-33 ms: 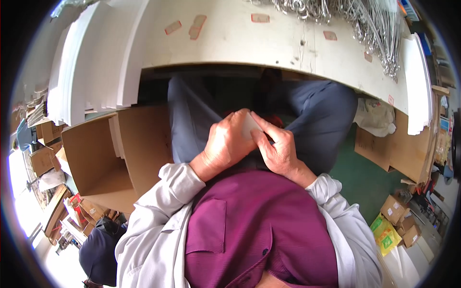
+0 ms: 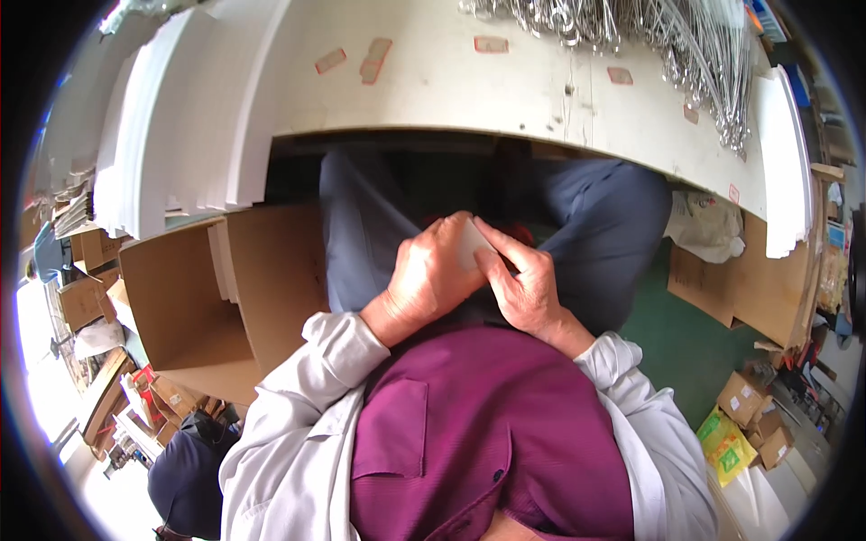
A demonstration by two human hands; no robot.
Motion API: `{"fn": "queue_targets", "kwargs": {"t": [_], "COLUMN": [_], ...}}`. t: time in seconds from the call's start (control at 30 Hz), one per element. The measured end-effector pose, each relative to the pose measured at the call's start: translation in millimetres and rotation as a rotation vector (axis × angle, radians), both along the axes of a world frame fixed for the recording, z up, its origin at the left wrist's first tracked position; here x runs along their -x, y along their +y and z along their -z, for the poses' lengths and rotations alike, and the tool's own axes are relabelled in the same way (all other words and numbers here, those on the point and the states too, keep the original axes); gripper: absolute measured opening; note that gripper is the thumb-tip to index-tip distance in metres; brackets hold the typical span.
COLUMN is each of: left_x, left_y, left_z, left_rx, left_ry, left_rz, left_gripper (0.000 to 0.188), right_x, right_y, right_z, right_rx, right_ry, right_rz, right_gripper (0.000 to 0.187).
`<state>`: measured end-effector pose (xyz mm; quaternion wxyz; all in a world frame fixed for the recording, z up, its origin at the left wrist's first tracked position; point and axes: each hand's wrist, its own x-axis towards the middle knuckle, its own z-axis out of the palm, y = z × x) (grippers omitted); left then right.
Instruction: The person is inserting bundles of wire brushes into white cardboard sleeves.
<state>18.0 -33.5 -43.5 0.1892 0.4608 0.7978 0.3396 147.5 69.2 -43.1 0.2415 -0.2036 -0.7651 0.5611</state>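
My left hand (image 2: 431, 278) and my right hand (image 2: 526, 290) meet over my lap, just below the table's front edge. Between them they pinch a small flat white card (image 2: 469, 243). The left hand's fingers curl over its left side, and the right hand's thumb and fingers press its right edge. Most of the card is hidden by the fingers. My grey-trousered knees (image 2: 622, 216) spread out beneath the hands.
A white worktable (image 2: 505, 90) lies ahead with a heap of metal wire hooks (image 2: 695, 54) at its far right. Stacked white sheets (image 2: 171, 144) stand to the left. An open cardboard box (image 2: 180, 307) sits by my left knee. Small cartons (image 2: 749, 415) lie on the green floor at the right.
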Motion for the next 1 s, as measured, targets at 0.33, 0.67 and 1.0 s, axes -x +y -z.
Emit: {"fn": "queue_targets", "kwargs": {"t": [0.33,0.67,1.0], "left_x": [31.1,201.8,182.7], "left_y": [-30.5,81.3,176.4], "left_z": [-59.7,-102.7,-114.9], "left_rx": [0.171,0.284,0.131], "left_ry": [0.036,0.582,0.391], "left_rz": [0.084,-0.273,-0.023], "left_gripper": [0.068,0.053,0.032], "right_x": [15.8,45.1,46.0], "right_y": [49.4,157.5,158.8], "right_z": [-33.4,-40.0,-30.3], "right_rx": [0.144,-0.478,-0.486], "right_ry": [-0.026,0.005,0.039], "right_rz": [0.111,0.395,0.454], "right_gripper": [0.029,0.012,0.008]}}
